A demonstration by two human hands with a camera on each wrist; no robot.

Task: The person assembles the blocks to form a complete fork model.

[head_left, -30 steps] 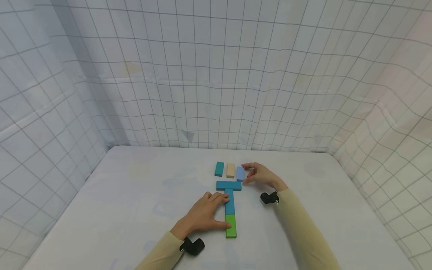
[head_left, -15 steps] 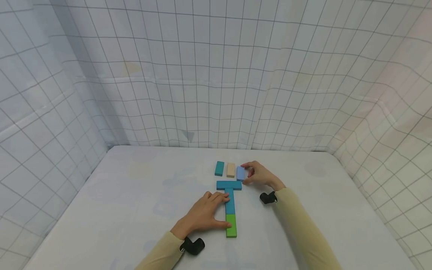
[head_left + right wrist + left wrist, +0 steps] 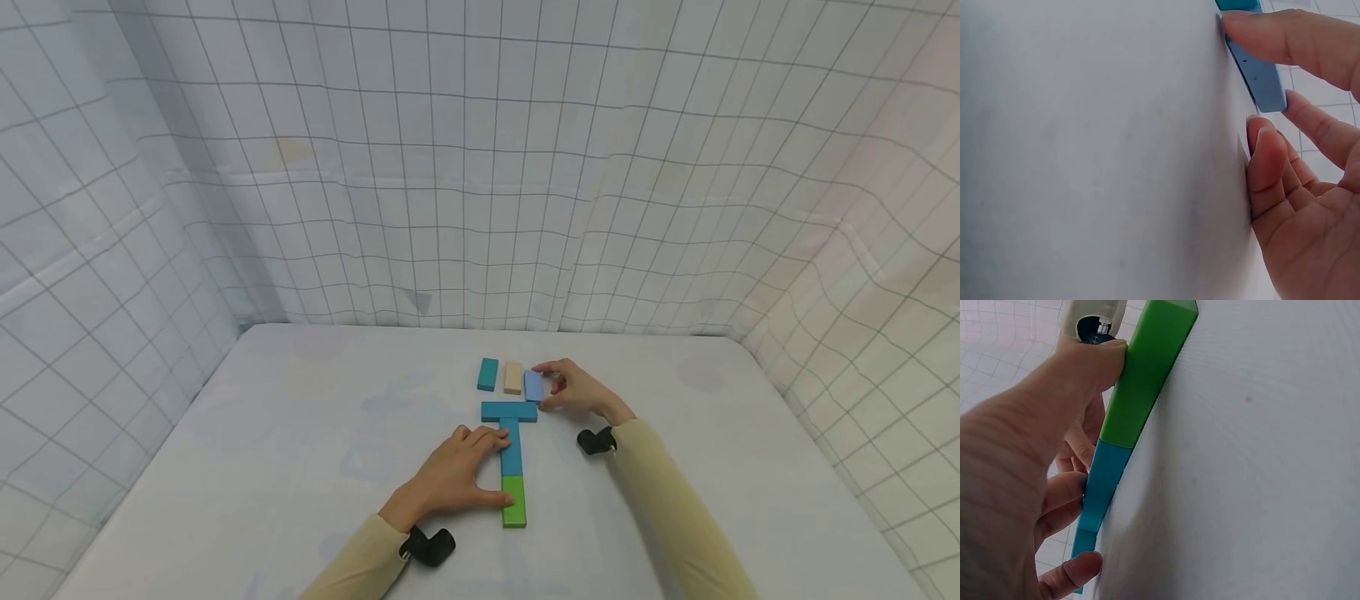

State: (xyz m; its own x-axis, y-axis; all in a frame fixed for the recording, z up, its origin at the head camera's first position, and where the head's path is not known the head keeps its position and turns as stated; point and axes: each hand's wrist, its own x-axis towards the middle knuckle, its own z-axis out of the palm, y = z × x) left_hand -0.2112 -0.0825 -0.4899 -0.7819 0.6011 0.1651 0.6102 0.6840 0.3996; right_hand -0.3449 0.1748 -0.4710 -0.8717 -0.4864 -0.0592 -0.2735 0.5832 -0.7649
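right fingers [image 3: 1325, 128] pinching light-blue block [image 3: 1265, 84], left fingers [image 3: 1063, 495] spread apart, touching green block [image 3: 1147, 369] and adjoining blue block [image 3: 1104, 481]

Coloured blocks [image 3: 509, 412] on a white table [image 3: 300, 458]

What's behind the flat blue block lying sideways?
Beyond that flat, rectangular blue block lie a teal rectangular block, a beige rectangular block and a light-blue rectangular block, touched by the right hand. The white tabletop directly under the sideways block is hidden.
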